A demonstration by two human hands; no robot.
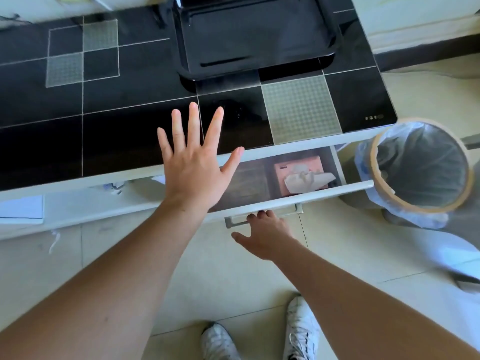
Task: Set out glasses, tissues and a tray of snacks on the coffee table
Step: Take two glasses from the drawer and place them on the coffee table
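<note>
Left hand (193, 162) was released, fingers straight and spread, palm down over the near edge of the black glass-topped bench with white grid lines (104, 120); couldn't tell whether it touched the glass or hovered. Right hand (262, 233) sat lower and to the right of the left, fingers curled round the silver bar handle (262, 216) of the white drawer (291, 197), thumb stuck out to the side. Drawer stood pulled open, between the two hands in depth.

Pink cardboard tissue box (298, 172) lay inside the drawer, just beyond the right hand, to the right of the left hand's thumb, white tissue (309, 180) sticking out of its top. The box looked hazy, possibly seen through a translucent layer. Left of it in the drawer, a brownish flat item, too blurred to identify.

Black rectangular plastic tray with raised rim (259, 42) sat on the bench well beyond both hands, towards the far edge.

Round bin with tan rim and clear plastic liner (415, 172) stood on the pale tiled floor (233, 281) to the right of the right hand, beside the bench corner. White paper sheet (20, 210) lay on the lower white shelf far left of the left hand. Two white lace-up sneakers (301, 331) were on the floor below the forearms.
</note>
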